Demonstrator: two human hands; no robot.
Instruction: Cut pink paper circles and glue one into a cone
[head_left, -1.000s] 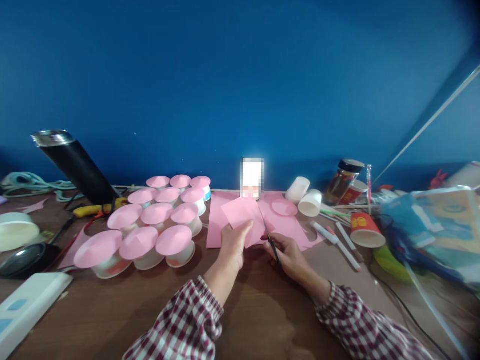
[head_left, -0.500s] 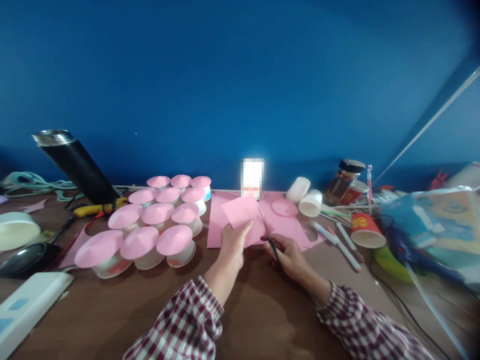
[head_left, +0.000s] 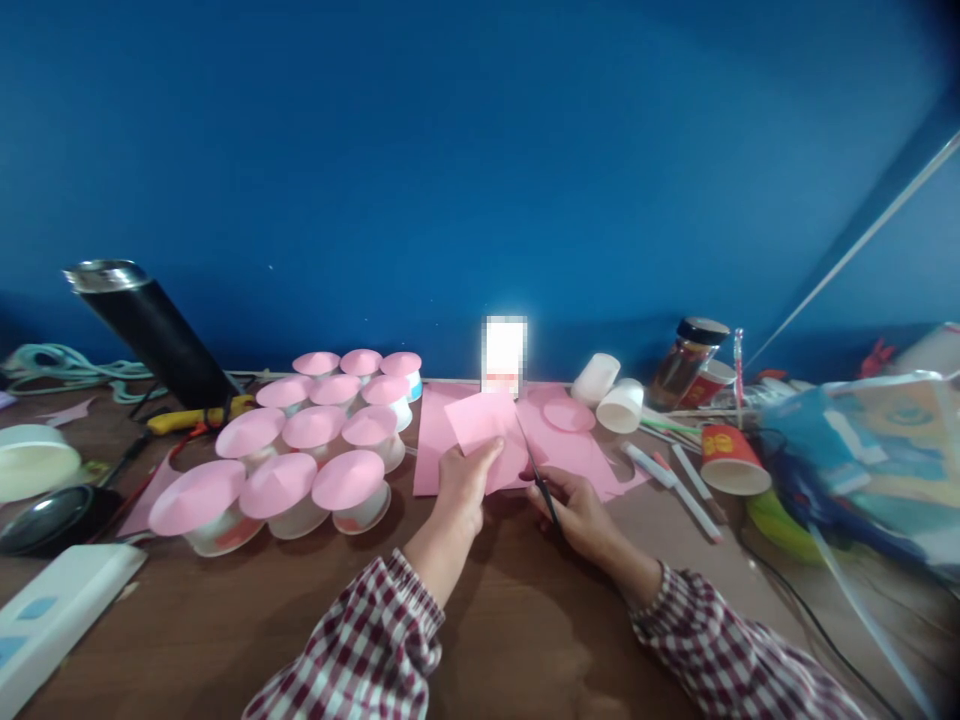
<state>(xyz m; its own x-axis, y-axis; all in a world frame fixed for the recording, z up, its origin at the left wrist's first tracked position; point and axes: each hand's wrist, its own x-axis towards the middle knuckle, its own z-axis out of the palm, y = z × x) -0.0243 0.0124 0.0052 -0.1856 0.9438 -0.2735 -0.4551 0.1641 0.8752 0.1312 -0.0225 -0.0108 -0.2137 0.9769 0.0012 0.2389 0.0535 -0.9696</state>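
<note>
Pinched in my left hand (head_left: 466, 485) is a pink paper piece (head_left: 480, 425), raised over larger pink sheets (head_left: 431, 450) on the brown table. My right hand (head_left: 574, 510) grips dark scissors (head_left: 546, 490), whose blades point up and away along the right edge of the held piece. A round pink disc (head_left: 568, 414) lies on the sheets behind my right hand. To the left stand several paper cups topped with shallow pink paper cones (head_left: 349, 480). Two white cups (head_left: 621, 405) rest on their sides behind the sheets at the right.
A black flask (head_left: 154, 325), yellow-handled tool (head_left: 199, 418) and white power strip (head_left: 67, 620) occupy the left. On the right are markers (head_left: 694, 510), a red cup (head_left: 731, 460), a lidded jar (head_left: 686, 365) and a blue bag (head_left: 885, 450). A bright blurred rectangle (head_left: 504, 355) stands at the back.
The pink piece and my left hand have shifted very slightly. My right hand with the scissors stays almost in place.
</note>
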